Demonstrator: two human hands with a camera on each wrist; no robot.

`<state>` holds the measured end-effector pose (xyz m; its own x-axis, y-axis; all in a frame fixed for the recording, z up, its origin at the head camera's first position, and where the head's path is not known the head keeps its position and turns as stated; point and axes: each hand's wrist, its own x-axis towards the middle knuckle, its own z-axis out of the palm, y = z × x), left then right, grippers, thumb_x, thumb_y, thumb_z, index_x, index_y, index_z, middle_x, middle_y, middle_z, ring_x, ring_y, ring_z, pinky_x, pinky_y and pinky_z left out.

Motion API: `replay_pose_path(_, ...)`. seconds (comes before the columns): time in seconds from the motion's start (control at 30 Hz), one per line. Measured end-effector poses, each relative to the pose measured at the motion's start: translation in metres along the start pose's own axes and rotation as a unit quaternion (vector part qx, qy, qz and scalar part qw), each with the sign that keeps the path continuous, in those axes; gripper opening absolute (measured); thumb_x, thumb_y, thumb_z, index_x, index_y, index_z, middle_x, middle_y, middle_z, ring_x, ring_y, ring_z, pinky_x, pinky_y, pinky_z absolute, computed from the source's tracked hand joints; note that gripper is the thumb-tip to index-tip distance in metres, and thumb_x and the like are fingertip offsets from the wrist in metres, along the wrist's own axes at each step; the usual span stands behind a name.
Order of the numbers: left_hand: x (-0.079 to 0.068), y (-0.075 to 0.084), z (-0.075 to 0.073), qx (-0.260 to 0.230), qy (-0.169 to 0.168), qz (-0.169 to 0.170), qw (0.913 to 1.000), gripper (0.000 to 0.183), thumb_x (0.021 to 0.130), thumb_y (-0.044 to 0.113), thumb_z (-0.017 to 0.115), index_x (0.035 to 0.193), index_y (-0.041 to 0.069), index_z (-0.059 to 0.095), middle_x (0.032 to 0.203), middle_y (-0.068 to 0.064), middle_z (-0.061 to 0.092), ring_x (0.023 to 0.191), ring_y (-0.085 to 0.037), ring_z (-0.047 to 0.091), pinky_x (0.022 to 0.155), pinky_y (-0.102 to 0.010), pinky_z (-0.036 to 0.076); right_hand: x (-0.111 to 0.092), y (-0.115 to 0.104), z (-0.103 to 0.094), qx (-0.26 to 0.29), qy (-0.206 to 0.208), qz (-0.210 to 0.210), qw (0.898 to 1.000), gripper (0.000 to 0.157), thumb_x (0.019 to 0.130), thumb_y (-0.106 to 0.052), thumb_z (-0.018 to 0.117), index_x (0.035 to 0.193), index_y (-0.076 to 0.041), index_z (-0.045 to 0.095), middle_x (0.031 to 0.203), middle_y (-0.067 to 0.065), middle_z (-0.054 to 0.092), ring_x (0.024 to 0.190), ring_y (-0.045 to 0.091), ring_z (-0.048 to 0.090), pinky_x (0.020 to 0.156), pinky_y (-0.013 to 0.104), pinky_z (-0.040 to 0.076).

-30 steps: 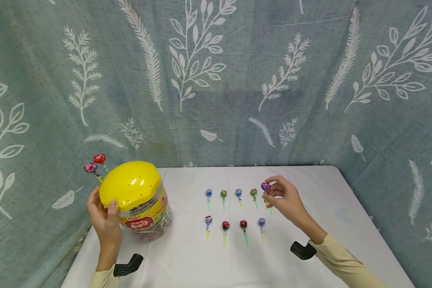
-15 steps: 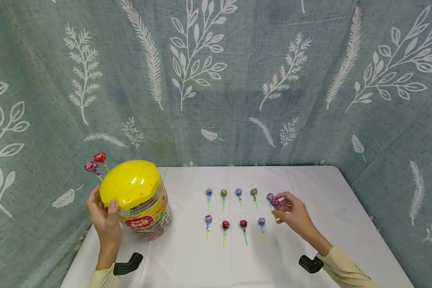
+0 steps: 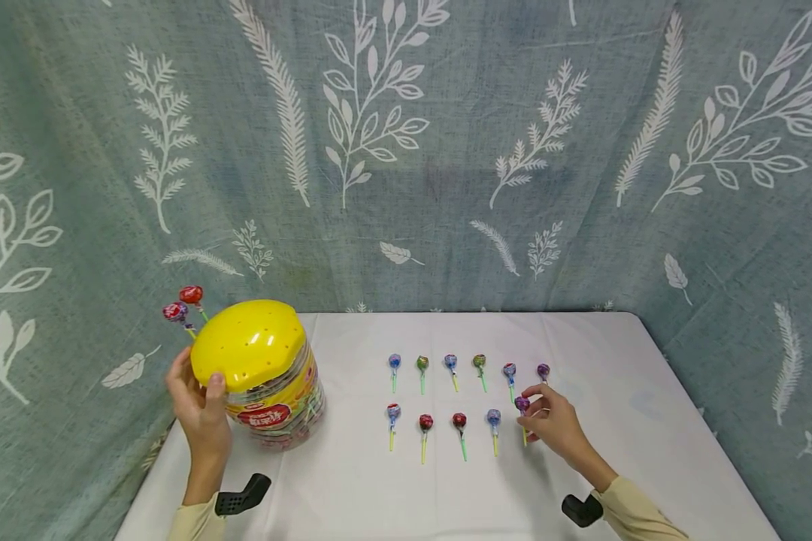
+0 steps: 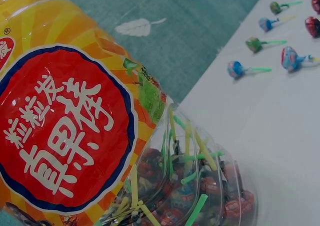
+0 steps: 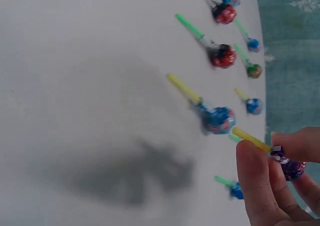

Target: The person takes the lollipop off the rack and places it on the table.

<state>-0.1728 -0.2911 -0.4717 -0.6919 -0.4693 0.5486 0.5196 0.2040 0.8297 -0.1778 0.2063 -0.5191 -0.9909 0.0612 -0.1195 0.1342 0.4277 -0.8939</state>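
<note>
My left hand [image 3: 201,424] holds the tilted clear plastic jar [image 3: 265,415] at the left, thumb against its yellow lid [image 3: 249,342]. Lollipops with green and yellow sticks show through the jar wall in the left wrist view. My right hand [image 3: 560,425] pinches a purple-wrapped lollipop [image 5: 294,170] by its yellow stick, at the right end of the front row. In the right wrist view, the thumb and fingers close on the stick just below the candy head. A blue lollipop [image 3: 493,418] lies to the left of the pinched one.
Two rows of lollipops lie on the white tablecloth [image 3: 352,488], including a red one [image 3: 459,421] in front and a green one [image 3: 479,362] behind. Two more lollipops [image 3: 176,312] stick up beside the lid. A leaf-patterned curtain [image 3: 433,248] hangs behind the table.
My right hand has moved from the back row toward the front row with the purple lollipop in its grip. Another purple lollipop at the back right has come into sight. The left hand stays put.
</note>
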Motion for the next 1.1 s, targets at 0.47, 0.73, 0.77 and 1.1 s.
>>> replay_pose_path(0.47, 0.002, 0.000, 0.000, 0.003, -0.008, 0.005, 1.0000, 0.063, 0.084, 0.013, 0.054, 0.143, 0.010, 0.032, 0.137, -0.012, 0.041, 0.112, -0.025, 0.047, 0.092, -0.019, 0.041, 0.007, 0.038, 0.016, -0.078, 0.019, 0.029, 0.996, 0.038, 0.068, 0.004, 0.074, 0.103, 0.000, 0.057, 0.070, 0.007, 0.055, 0.053, 0.017, 0.054, 0.045, 0.030, 0.049)
replay_pose_path(0.73, 0.003, 0.000, 0.000, 0.005, -0.008, 0.005, 0.9999, 0.063, 0.084, 0.015, 0.054, 0.143, 0.012, 0.033, 0.137, -0.011, 0.042, 0.113, -0.025, 0.046, 0.093, -0.020, 0.040, 0.011, 0.041, 0.020, -0.111, 0.004, 0.033, 0.993, 0.037, 0.071, 0.002, 0.074, 0.104, 0.001, 0.056, 0.068, 0.007, 0.055, 0.051, 0.017, 0.053, 0.045, 0.030, 0.049)
replay_pose_path(0.77, 0.003, 0.000, 0.000, 0.004, -0.008, 0.005, 0.9999, 0.063, 0.084, 0.015, 0.054, 0.143, 0.012, 0.033, 0.137, -0.011, 0.042, 0.113, -0.025, 0.046, 0.093, -0.020, 0.040, 0.010, 0.039, 0.020, -0.115, 0.001, 0.035, 0.993, 0.038, 0.071, 0.002, 0.074, 0.104, 0.001, 0.056, 0.068, 0.007, 0.055, 0.051, 0.017, 0.053, 0.046, 0.030, 0.049)
replay_pose_path(1.1, 0.001, 0.001, -0.003, 0.010, -0.007, -0.003, 0.9999, 0.064, 0.084, 0.015, 0.054, 0.144, 0.012, 0.032, 0.139, -0.009, 0.041, 0.115, -0.025, 0.046, 0.094, -0.021, 0.040, 0.011, 0.009, 0.011, -0.139, -0.004, -0.003, 0.990, 0.037, 0.077, -0.006, 0.073, 0.108, 0.003, 0.055, 0.071, 0.007, 0.054, 0.050, 0.017, 0.052, 0.046, 0.029, 0.045)
